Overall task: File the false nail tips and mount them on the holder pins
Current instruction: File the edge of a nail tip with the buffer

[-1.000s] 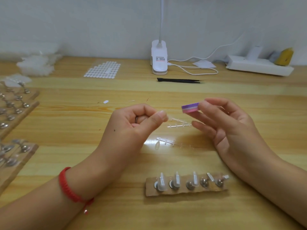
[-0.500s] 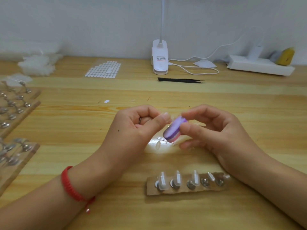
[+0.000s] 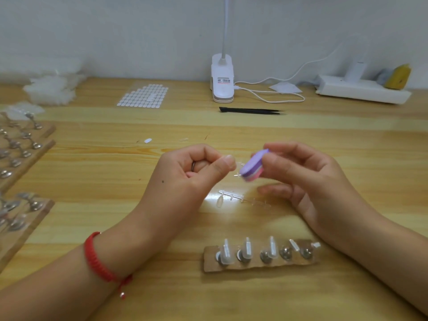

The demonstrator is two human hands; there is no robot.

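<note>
Nearest, just below the right wrist: holder (image 3: pixel 208 265), a brown strip flat on the table (image 3: pixel 92 181). It has five pins, each carrying one of the clear tips (image 3: pixel 225 251). Red bracelet (image 3: pixel 97 258) on the left wrist.

Both hands are raised over the wood, close together but not touching. The left hand (image 3: pixel 192 179) pinches thumb against forefinger on a held tip (image 3: pixel 232 163), clear and barely visible, with a ring (image 3: pixel 193 166) on one curled finger. The right hand (image 3: pixel 308 179) grips the file (image 3: pixel 253 165), a purple-pink block, between thumb and forefinger, lower fingers loose. The block is tilted, its face just beside the left thumb. Whether it touches: can't tell.

On the wood under the gap between the hands: sprue (image 3: pixel 231 196), one clear nail hanging at its left end.

Left of the left arm: boards (image 3: pixel 44 209) studded with metal pins, running off frame, so that side is tight. Right of the right hand: open wood to the frame edge.

Beyond the hands: a band of open wood, one loose sticker (image 3: pixel 147 140), then black tweezers (image 3: pixel 251 110). Further back: sticker sheet (image 3: pixel 144 95), lamp base (image 3: pixel 222 78) with white cable (image 3: pixel 268 91), power strip (image 3: pixel 363 90) far right, white plastic heap (image 3: pixel 52 89) far left. The wall (image 3: pixel 115 31) closes the back edge.
</note>
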